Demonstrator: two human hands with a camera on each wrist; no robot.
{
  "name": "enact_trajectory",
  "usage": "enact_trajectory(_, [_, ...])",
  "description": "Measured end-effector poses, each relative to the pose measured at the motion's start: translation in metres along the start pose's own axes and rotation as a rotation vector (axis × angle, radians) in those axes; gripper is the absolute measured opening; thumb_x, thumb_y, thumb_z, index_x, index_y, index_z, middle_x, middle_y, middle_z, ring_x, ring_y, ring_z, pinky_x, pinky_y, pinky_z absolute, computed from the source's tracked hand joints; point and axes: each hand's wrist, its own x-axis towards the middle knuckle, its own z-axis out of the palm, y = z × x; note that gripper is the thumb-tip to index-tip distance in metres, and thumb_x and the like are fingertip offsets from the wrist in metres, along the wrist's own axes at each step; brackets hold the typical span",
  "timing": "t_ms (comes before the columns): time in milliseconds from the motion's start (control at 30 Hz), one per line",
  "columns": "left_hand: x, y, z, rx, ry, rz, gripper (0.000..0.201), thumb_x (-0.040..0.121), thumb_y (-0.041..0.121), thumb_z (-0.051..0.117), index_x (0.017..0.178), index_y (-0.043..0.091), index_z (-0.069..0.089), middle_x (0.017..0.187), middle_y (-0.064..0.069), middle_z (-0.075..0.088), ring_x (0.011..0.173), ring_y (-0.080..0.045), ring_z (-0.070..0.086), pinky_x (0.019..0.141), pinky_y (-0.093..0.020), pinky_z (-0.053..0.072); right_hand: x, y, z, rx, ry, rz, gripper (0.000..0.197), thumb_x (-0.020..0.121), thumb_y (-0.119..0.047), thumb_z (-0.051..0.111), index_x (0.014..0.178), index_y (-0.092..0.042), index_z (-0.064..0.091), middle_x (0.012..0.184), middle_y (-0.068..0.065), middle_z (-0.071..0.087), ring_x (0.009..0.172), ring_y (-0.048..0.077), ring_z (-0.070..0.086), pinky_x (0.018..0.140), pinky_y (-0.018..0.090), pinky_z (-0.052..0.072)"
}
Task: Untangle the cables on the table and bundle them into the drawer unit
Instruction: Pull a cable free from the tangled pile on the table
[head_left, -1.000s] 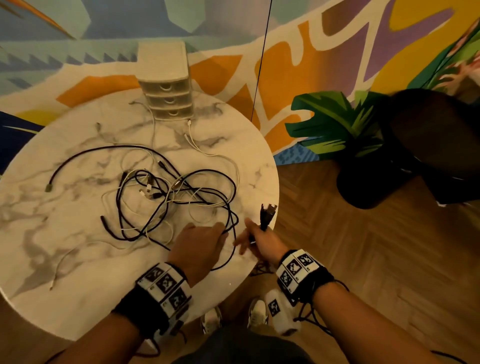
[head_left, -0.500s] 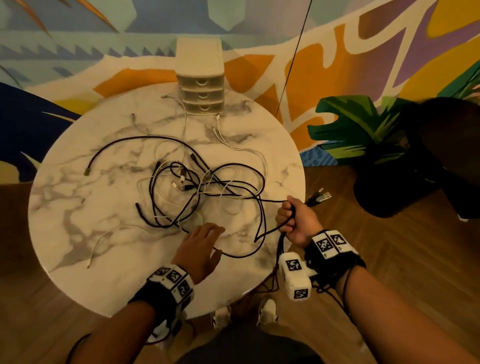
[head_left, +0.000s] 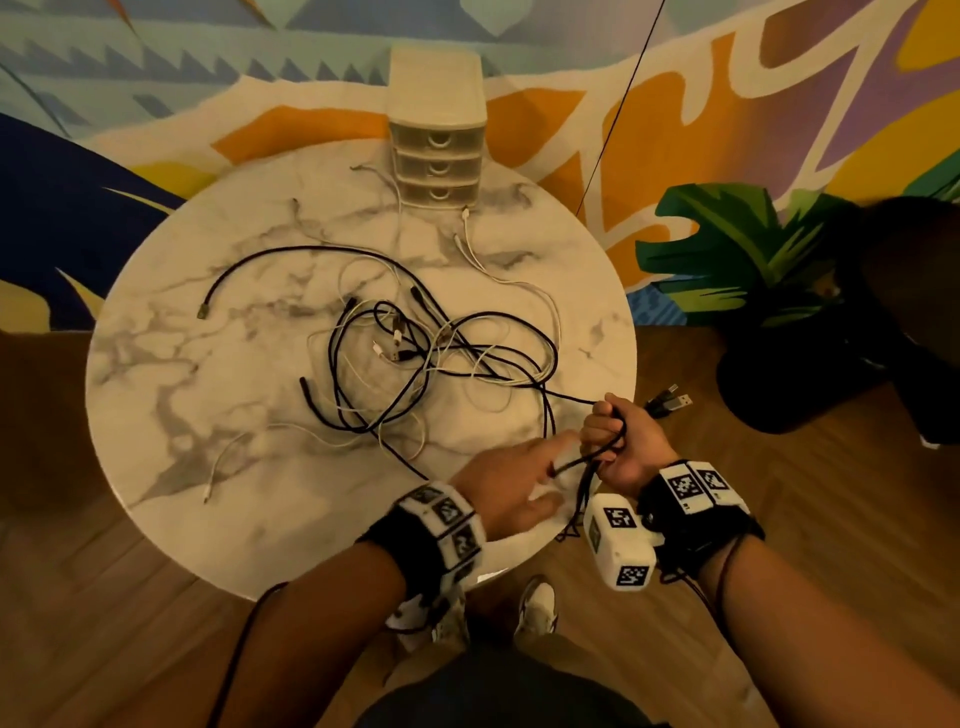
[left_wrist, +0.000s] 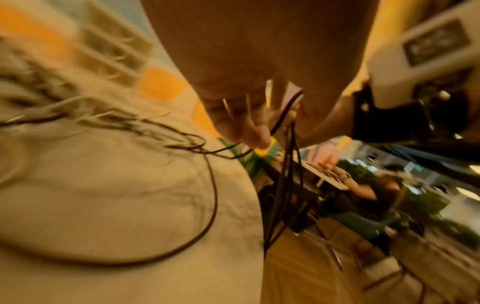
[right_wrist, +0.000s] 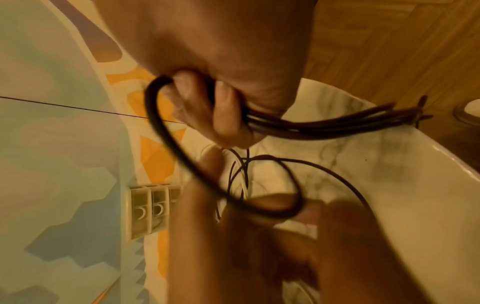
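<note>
1. your right hand (head_left: 621, 441) is fisted around a black cable (head_left: 608, 452) at the near right table (head_left: 171, 395) edge, its plugs (head_left: 670, 402) poking out past the rim.
2. your left hand (head_left: 511, 486) reaches in beside it, fingers straight, touching the cable loop.
3. tangle (head_left: 415, 358) lies mid-table, black and white cables crossed.
4. drawer unit (head_left: 439, 135) stands at the far edge, all drawers closed.
</note>
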Motion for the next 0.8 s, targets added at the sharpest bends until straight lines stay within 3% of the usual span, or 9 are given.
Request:
enact_trajectory(100, [0.011, 0.007, 0.003, 0.188, 0.006, -0.009, 0.026, 0.092, 0.034, 0.045, 0.115, 0.023, 0.05, 0.102, -0.005, 0.064, 0.092, -0.026, 0.061, 0.074, -0.035, 0.049, -0.005, -0.002, -0.008, 0.011, 0.01, 0.002, 0.045, 0.099, -0.031, 0.031, 0.057, -0.019, 0.039, 0.037, -0.008, 0.029, 0.027, 0.005, 0.026, 0.029, 0.014, 0.014])
enact_trajectory(167, [0.009, -0.01, -0.003, 0.278, -0.003, -0.16, 0.024, 0.094, 0.034, 0.041, 0.105, 0.02, 0.058, 0.103, -0.008, 0.065, 0.095, -0.03, 0.062, 0.074, -0.035, 0.047, -0.008, -0.006, -0.015, 0.034, 0.0, -0.001, 0.049, 0.099, -0.031, 0.03, 0.052, -0.019, 0.041, 0.038, -0.008, 0.03, 0.027, 0.005, 0.026, 0.028, 0.015, 0.015])
enact_trajectory(267, [-0.01, -0.045, -0.029, 0.331, 0.046, -0.385, 0.024, 0.094, 0.033, 0.038, 0.104, 0.022, 0.057, 0.106, -0.008, 0.064, 0.095, -0.028, 0.06, 0.077, -0.035, 0.047, -0.008, -0.011, -0.027, 0.07, 0.022, -0.085, 0.057, 0.1, -0.028, 0.028, 0.045, -0.019, 0.042, 0.038, -0.008, 0.03, 0.026, 0.004, 0.024, 0.028, 0.016, 0.015])
enact_trajectory(400, [-0.042, -0.051, -0.085, 0.302, 0.415, -0.526, 0.02, 0.094, 0.033, 0.042, 0.103, 0.024, 0.058, 0.096, -0.003, 0.066, 0.089, -0.027, 0.061, 0.069, -0.033, 0.045, 0.001, -0.013, -0.042, 0.06, 0.082, -0.165, 0.043, 0.101, -0.031, 0.029, 0.06, -0.02, 0.037, 0.041, -0.007, 0.036, 0.027, 0.004, 0.025, 0.03, 0.016, 0.015])
enact_trajectory(500, [-0.047, -0.009, -0.104, 0.252, 0.725, -0.374, 0.019, 0.094, 0.029, 0.047, 0.102, 0.022, 0.063, 0.089, -0.003, 0.068, 0.083, -0.027, 0.062, 0.065, -0.03, 0.043, 0.013, -0.004, -0.043, -0.201, 0.134, -0.112, 0.04, 0.1, -0.034, 0.032, 0.068, -0.015, 0.044, 0.041, -0.005, 0.037, 0.027, 0.005, 0.024, 0.029, 0.013, 0.016])
enact_trajectory(567, [-0.044, 0.03, -0.102, 0.232, 0.816, -0.143, 0.023, 0.091, 0.028, 0.046, 0.097, 0.019, 0.066, 0.089, -0.001, 0.07, 0.08, -0.022, 0.063, 0.065, -0.026, 0.044, 0.015, 0.002, -0.036, -0.538, 0.186, -0.09, 0.048, 0.101, -0.037, 0.032, 0.07, -0.009, 0.055, 0.04, -0.002, 0.04, 0.028, 0.007, 0.025, 0.031, 0.012, 0.018])
enact_trajectory(633, [-0.04, 0.064, -0.097, 0.296, 0.837, 0.068, 0.022, 0.089, 0.024, 0.047, 0.093, 0.015, 0.067, 0.087, -0.001, 0.07, 0.076, -0.021, 0.064, 0.062, -0.03, 0.051, 0.012, 0.0, -0.028, -1.027, 0.208, -0.107, 0.053, 0.103, -0.034, 0.03, 0.072, -0.004, 0.061, 0.05, 0.003, 0.049, 0.035, 0.01, 0.037, 0.036, 0.017, 0.028])
enact_trajectory(733, [-0.034, 0.09, -0.087, 0.462, 0.798, 0.277, 0.011, 0.086, 0.013, 0.057, 0.091, 0.01, 0.067, 0.078, -0.005, 0.067, 0.069, -0.025, 0.061, 0.057, -0.037, 0.052, 0.004, -0.016, -0.029, -1.691, 0.265, -0.165, 0.05, 0.103, -0.033, 0.027, 0.1, 0.001, 0.063, 0.096, 0.019, 0.066, 0.079, 0.03, 0.062, 0.067, 0.03, 0.045])
enact_trajectory(800, [-0.032, 0.094, -0.078, 0.554, 0.74, 0.352, 0.008, 0.085, 0.011, 0.06, 0.089, 0.01, 0.067, 0.076, -0.004, 0.065, 0.067, -0.025, 0.058, 0.055, -0.037, 0.05, -0.001, -0.036, -0.038, -1.757, 0.394, -0.271, 0.051, 0.102, -0.038, 0.03, 0.105, 0.001, 0.064, 0.108, 0.024, 0.065, 0.098, 0.037, 0.061, 0.08, 0.036, 0.047])
